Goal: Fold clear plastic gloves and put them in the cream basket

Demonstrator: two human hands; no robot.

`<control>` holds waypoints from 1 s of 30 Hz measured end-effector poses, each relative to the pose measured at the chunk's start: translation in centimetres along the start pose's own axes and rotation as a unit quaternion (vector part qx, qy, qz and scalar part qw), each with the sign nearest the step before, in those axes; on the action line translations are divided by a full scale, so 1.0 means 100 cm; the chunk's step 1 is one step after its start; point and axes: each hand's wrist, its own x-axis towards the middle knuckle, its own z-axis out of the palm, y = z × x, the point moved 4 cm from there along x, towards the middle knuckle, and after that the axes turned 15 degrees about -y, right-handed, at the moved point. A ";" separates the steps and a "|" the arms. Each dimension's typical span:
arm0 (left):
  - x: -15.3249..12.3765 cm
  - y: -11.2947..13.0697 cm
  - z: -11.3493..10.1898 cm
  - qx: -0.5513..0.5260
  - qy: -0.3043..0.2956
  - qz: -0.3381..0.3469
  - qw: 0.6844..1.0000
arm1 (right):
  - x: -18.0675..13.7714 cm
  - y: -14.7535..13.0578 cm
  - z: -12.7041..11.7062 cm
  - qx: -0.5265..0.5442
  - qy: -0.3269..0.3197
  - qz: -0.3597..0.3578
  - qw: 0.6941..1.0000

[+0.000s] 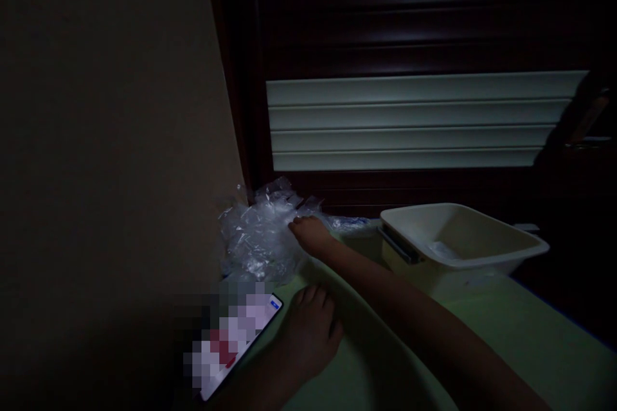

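My right hand (312,236) reaches out to a heap of clear, crinkled plastic bags (263,231) against the wall. Its fingers are curled closed at the heap's right side, on a plastic bag whose edges are hard to make out in the dim light. Nearer to me, my left hand (313,331) rests low over the green tabletop (540,327), palm down and holding nothing. Its fingers are loosely bent, with a gap beside the thumb. Just left of it lies a phone (255,331) with a lit screen, partly blurred out.
A cream plastic basin (463,263) with a dark handle (398,244) stands on the table at the right. Behind the table is a dark wooden panel with pale slats (405,122). A plain wall (120,109) closes off the left side.
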 end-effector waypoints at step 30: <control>0.016 -0.024 -0.009 -0.578 0.094 -0.040 0.810 | -0.175 0.015 0.054 0.520 0.192 -0.011 0.832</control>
